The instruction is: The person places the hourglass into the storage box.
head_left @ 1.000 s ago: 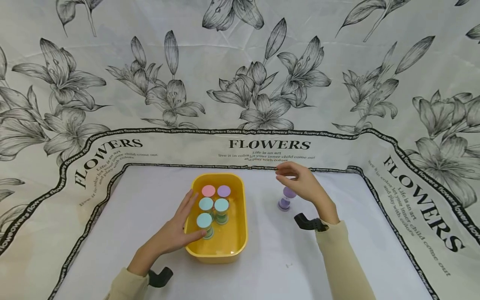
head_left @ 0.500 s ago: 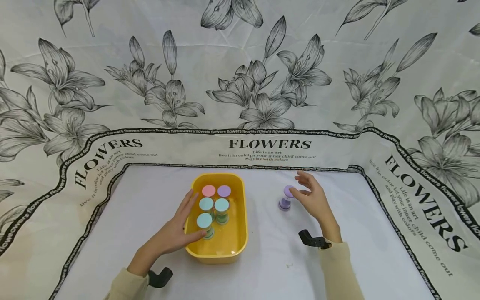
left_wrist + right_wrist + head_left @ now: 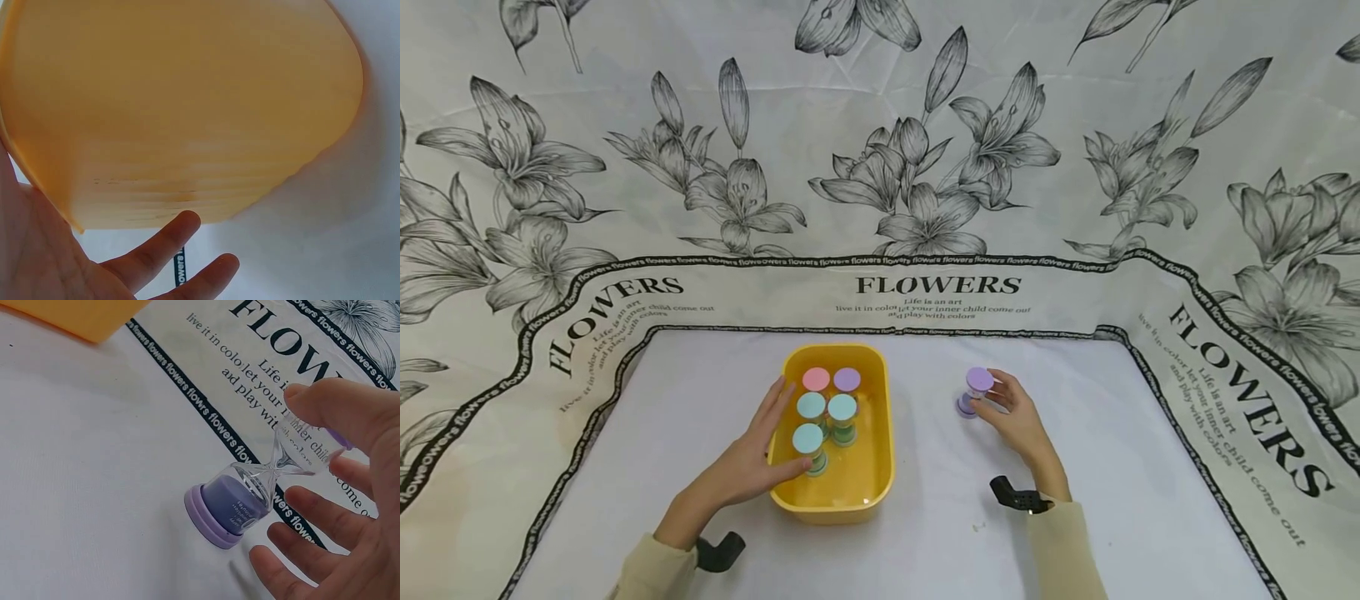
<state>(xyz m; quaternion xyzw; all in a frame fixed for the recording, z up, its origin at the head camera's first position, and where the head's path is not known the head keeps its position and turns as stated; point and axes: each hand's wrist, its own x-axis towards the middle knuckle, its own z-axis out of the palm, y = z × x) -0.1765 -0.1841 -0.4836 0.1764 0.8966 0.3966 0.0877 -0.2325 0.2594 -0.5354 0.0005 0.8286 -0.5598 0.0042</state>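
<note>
A purple-capped hourglass (image 3: 979,379) stands on the white table, right of the yellow tub (image 3: 891,450). My right hand (image 3: 1021,425) pinches its upper bulb between thumb and fingers. The right wrist view shows purple sand in the lower bulb of the hourglass (image 3: 234,500), while the hand (image 3: 337,506) hides part of the top cap. At the tub's left side lies my left hand (image 3: 741,462), fingers stretched along the outside and thumb over the rim. In the left wrist view two straight fingers (image 3: 165,240) extend beside the tub wall (image 3: 187,94).
Inside the tub stand several more hourglasses: three with teal caps (image 3: 807,438), one pink-capped (image 3: 816,379) and one purple-capped (image 3: 847,380). A flower-printed cloth (image 3: 940,287) borders the white table (image 3: 940,533) and rises behind it.
My right hand has come down from above the purple hourglass, passed to its right side and closed its fingers round the upper part. The left hand and tub stay in place.
</note>
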